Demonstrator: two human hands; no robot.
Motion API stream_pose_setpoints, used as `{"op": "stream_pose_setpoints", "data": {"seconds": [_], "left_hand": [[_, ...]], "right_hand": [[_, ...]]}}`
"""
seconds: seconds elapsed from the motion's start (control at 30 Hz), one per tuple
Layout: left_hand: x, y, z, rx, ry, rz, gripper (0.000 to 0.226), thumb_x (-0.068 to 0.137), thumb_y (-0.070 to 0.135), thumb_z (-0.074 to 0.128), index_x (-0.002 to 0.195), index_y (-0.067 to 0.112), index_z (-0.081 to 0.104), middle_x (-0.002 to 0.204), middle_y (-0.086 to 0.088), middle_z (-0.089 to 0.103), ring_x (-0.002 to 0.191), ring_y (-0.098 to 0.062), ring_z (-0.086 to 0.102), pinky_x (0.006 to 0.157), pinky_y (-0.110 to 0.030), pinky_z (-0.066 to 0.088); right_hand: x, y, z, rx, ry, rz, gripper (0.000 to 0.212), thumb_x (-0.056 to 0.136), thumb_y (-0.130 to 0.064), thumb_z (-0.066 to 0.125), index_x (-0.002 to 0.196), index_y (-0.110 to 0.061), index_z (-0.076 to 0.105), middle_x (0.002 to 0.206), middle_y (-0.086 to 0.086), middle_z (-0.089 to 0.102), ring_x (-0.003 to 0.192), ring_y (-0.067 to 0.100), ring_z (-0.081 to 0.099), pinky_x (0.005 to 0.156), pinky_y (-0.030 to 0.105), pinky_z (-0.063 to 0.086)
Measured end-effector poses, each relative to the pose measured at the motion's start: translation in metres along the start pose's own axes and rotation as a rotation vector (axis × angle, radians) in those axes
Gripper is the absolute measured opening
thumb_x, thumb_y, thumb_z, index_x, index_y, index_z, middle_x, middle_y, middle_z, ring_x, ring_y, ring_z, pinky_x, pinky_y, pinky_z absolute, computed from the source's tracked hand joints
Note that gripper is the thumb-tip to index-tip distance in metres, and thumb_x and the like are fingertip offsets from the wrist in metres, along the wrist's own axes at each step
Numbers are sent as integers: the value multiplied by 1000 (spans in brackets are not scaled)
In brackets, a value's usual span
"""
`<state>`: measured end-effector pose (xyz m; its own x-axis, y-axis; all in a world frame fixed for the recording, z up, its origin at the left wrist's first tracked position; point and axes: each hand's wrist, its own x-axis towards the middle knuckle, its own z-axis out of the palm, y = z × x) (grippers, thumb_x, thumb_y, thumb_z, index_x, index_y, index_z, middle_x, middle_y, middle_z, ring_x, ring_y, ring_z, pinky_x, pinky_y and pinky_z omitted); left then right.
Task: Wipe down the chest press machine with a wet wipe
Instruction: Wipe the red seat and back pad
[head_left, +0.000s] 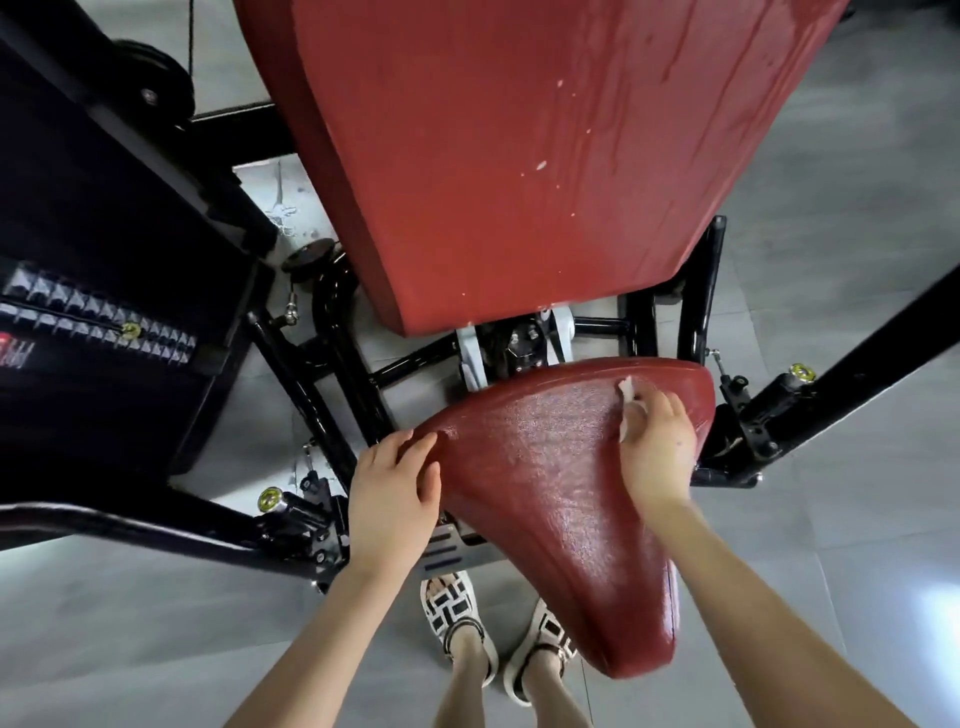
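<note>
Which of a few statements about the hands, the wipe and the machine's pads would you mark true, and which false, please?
1. The right hand holds the wet wipe against the red seat pad. True.
2. The left hand holds a spray bottle. False: it holds nothing and rests on the seat pad's left edge.
3. The red back pad shows wet streaks. True.
4. The wet wipe is at the seat pad's narrow front tip. False: it is near the wide rear edge, close to the back pad.
</note>
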<state>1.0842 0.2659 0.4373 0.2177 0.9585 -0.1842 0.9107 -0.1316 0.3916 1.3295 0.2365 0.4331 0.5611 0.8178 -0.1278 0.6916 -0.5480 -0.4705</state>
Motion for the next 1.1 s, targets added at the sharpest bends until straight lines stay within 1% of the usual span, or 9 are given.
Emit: {"op": "stream_pose_setpoints", "data": {"seconds": [0.13,0.27,0.37,0.43,0.5,0.63,0.77,0.97,1.1], "left_hand": [[-1,-14,-2,-102,42,-30,32,80,6,68,112,12,68,112,-9,65,104,-31,59,90,-39,47],[-3,-25,-2,-180,62,-32,33,78,0,68,110,10,68,106,-7,65,98,-30,60,86,-32,44],[-3,-25,-6,-290,67,-39,31,81,6,68,111,11,68,102,-4,65,92,-24,61,84,-31,49],[-2,-21,-8,-374,58,-78,29,84,13,68,112,14,67,100,0,63,92,-20,60,83,-29,47],[0,-13,-9,-440,53,-78,28,86,25,64,113,16,66,101,4,61,96,-18,58,86,-29,46],[10,4,-5,-432,40,-12,42,84,45,54,116,20,65,104,5,59,99,-16,54,89,-27,43],[27,28,8,-360,46,100,44,84,44,54,119,19,64,102,2,58,95,-18,51,87,-20,35],[54,46,24,-220,57,257,22,80,20,71,99,9,72,80,-4,56,78,-26,55,68,-34,51],[62,26,22,-338,15,95,16,85,11,64,97,1,70,86,-10,59,79,-27,60,74,-35,52]], "right_hand": [[-43,-57,43,15,-38,-135,25,75,14,66,97,4,67,87,13,65,70,20,60,68,34,58],[-84,-77,61,51,-298,-376,41,60,17,76,95,-3,71,84,7,65,64,17,63,63,17,55],[-80,-82,36,383,-372,7,35,87,8,56,113,-13,65,102,-2,64,80,10,63,67,4,46],[-64,-84,25,708,-390,328,34,92,4,52,110,-23,62,99,-7,67,81,9,66,71,10,50],[-48,-87,25,843,-416,425,31,92,3,55,107,-24,62,94,-5,69,80,12,70,74,19,54],[-32,-90,25,533,-481,234,40,90,-3,60,126,-20,59,105,1,66,84,18,68,72,36,59],[-21,-77,8,102,-175,-27,31,88,-7,58,117,-17,65,111,-1,63,94,21,61,81,29,45],[4,-38,32,-191,-139,-270,40,94,-33,43,128,-19,59,137,6,54,132,26,42,112,47,20],[1,-26,45,-315,-122,-371,46,99,-35,28,136,-20,49,143,7,46,137,25,32,116,49,7]]}}
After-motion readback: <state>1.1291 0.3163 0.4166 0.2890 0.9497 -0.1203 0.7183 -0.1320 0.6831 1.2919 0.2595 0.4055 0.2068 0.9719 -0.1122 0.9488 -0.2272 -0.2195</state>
